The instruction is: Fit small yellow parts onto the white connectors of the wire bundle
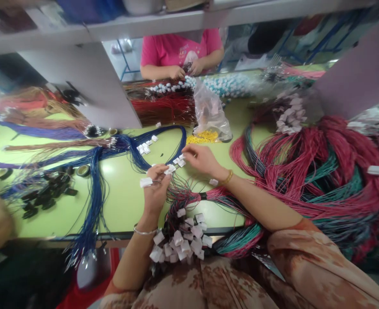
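Observation:
My left hand (157, 186) is closed, its thumb and fingers pinching small white connectors (170, 168) above the table. From it a short row of these connectors reaches toward my right hand (205, 162). That hand is bent in a pinch, its fingertips at the white connector (181, 158) on the far end of the row; the grip itself is partly hidden. Thin wires run below my hands into a red and dark wire bundle (215, 195) bound with black tape (203, 196). A cluster of white connectors (184, 240) hangs over the table edge near my body.
Blue wires (96, 184) drape over the front edge at left, by black connectors (49, 191). Red and green wires (305, 171) pile up at right. Yellow small parts (204, 137) lie by a clear bag (210, 111). A person in pink (173, 51) works opposite, beneath a shelf (151, 25).

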A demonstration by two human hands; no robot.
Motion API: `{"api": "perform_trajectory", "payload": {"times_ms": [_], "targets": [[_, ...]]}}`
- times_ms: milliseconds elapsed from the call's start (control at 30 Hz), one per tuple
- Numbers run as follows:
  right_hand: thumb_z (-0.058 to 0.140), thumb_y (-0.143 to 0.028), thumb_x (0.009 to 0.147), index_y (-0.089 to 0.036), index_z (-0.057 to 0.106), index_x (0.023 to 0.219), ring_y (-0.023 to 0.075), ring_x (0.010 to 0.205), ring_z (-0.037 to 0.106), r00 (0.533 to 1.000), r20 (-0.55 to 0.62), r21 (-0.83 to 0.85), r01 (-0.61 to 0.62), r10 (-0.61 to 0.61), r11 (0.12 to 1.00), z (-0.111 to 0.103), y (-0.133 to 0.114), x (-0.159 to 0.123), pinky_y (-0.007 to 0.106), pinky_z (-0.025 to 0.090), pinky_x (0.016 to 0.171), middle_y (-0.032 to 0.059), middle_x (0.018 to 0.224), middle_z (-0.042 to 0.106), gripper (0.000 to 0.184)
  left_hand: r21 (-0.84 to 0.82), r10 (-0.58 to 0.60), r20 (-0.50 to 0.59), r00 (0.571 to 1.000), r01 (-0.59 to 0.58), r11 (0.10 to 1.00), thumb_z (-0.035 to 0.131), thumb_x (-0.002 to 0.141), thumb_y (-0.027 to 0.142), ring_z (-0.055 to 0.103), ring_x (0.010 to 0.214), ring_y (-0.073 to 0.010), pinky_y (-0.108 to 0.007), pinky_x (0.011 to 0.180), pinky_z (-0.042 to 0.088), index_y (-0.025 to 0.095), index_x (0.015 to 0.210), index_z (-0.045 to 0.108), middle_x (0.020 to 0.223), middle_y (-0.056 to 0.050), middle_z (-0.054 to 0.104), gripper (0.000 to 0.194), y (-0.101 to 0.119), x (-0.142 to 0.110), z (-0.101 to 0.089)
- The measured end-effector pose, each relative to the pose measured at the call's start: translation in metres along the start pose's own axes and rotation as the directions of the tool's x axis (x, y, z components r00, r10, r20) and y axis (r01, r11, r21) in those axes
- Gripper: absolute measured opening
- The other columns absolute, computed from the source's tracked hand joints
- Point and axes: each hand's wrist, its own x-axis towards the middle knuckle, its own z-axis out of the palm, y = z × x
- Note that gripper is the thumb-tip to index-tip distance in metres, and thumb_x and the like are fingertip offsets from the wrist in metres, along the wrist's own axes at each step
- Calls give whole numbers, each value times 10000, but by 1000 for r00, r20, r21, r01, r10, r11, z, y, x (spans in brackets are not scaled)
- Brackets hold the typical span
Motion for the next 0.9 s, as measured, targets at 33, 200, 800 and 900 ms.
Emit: {"api": "perform_trajectory", "payload": {"times_ms": [33,200,800,900], "targets": [[522,-182,890,-146,716,953,190,813,659,997,-46,-64,-60,57,996,-5,16,9,310,488,796,81,936,760,207,-69,-27,-45,999,24,997,825,739,417,643,855,-154,-281,787,535,194,880,676,917,-43,664,303,1,1,0],[519,-150,873,-126,732,893,208,833,636,975,-20,-317,-218,223,923,-11,66,35,309,442,795,103,925,754,215,-232,-220,52,974,226,946,687,848,571,312,412,-81,-207,427,297,216,878,557,478,99,368,379,10,-1,-1],[564,-276,939,-154,697,883,219,843,601,960,-55,-411,-271,274,870,7,71,39,308,382,727,117,975,726,189,66,-46,168,985,36,997,553,915,659,396,507,-101,-241,524,350,229,907,479,619,56,510,436,9,-11,3],[576,-306,936,-161,694,891,212,818,597,961,-49,-398,-269,272,877,7,69,38,304,380,719,97,928,727,193,-7,-63,159,985,65,998,486,966,622,343,478,-86,-227,493,306,247,1043,437,705,53,560,385,3,-14,2]]}}
